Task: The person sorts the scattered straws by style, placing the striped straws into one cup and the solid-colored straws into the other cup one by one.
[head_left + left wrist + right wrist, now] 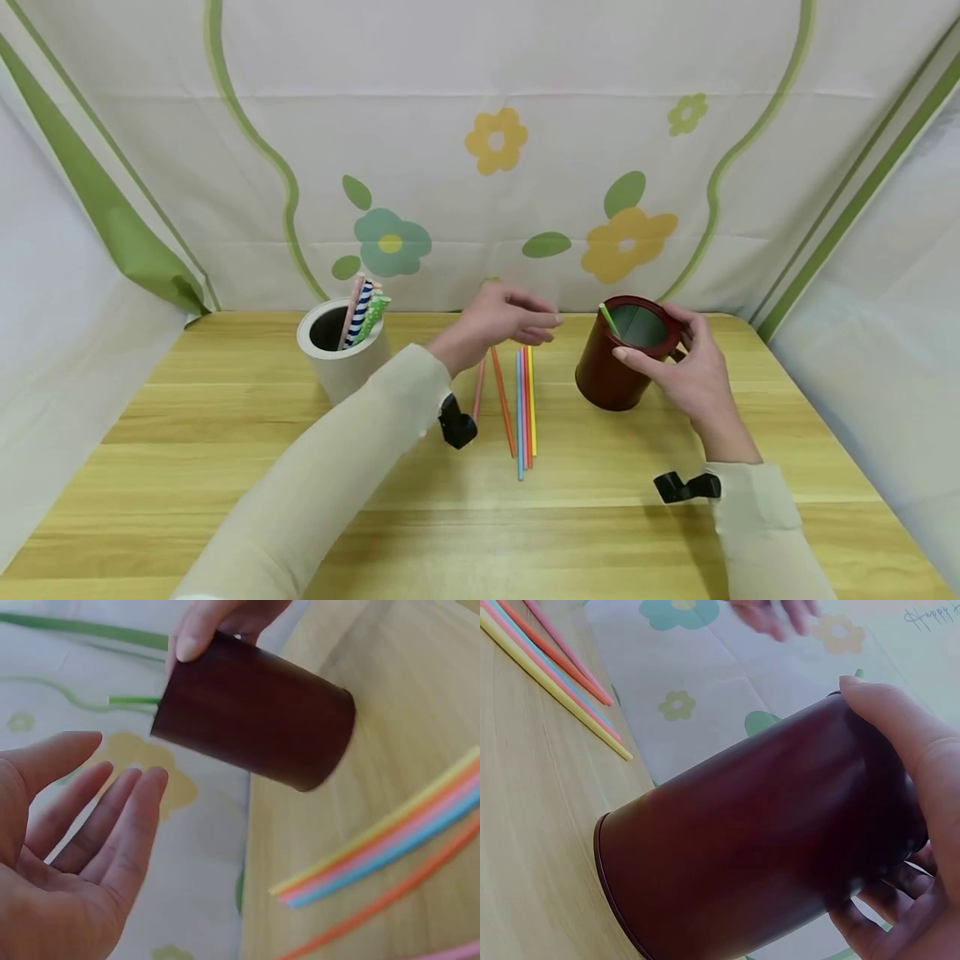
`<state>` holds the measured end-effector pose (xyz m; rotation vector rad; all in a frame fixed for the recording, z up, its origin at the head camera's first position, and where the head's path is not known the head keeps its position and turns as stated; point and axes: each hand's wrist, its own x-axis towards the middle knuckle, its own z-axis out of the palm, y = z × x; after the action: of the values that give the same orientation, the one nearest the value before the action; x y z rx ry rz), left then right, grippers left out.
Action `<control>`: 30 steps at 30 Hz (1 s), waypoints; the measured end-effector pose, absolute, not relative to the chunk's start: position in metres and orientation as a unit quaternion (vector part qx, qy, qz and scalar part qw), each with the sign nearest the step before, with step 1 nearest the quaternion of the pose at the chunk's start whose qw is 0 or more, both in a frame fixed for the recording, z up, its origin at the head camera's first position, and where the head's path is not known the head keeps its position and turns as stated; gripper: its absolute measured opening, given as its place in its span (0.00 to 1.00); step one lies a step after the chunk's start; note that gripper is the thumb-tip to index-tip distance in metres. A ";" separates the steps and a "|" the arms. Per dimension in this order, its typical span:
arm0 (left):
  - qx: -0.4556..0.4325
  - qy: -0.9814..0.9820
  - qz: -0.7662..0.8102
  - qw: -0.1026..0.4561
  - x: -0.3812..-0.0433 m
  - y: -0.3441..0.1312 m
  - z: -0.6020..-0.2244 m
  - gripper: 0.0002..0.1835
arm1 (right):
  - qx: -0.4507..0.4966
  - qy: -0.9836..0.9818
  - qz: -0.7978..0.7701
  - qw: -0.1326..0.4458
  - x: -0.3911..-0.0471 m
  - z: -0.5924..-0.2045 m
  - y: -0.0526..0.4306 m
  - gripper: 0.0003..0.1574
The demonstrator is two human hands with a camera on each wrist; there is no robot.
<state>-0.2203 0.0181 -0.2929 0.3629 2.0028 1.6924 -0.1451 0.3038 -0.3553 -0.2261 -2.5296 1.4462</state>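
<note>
On the right side of the table, a dark red cylindrical cup (609,371) stands upright, with one green straw (610,321) leaning inside it. My right hand (693,367) grips the cup near its rim, thumb at the front and fingers round the far side. The left hand (506,319) hovers left of the cup, holding nothing; its fingers are extended and apart from the thumb in the left wrist view. Below it several coloured straws lie on the table, among them a blue straw (520,425), a yellow straw (533,408) and an orange straw (504,404).
At the back left stands a white cylindrical holder (341,371) with several patterned straws (362,317), striped and dotted. The wood-grain table (480,542) meets a flowered cloth (450,67) at its back edge. Cloth also hangs on both sides.
</note>
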 end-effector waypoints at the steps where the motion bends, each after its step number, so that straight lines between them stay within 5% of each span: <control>1: 0.124 0.737 0.618 0.244 -0.220 0.013 -0.297 0.13 | -0.076 -0.859 0.494 0.109 -0.145 -0.355 0.304 0.64; 15: -0.015 0.810 0.567 0.149 -0.213 -0.032 -0.369 0.07 | -0.074 -0.859 0.494 0.110 -0.146 -0.356 0.305 0.64; 30: -0.054 0.870 0.486 0.061 -0.228 -0.018 -0.400 0.07 | -0.073 -0.858 0.495 0.118 -0.145 -0.357 0.304 0.63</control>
<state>-0.2282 -0.0180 -0.4005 -0.1626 2.6321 1.4689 -0.1450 0.3043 -0.3569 -0.2140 -2.5094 1.4476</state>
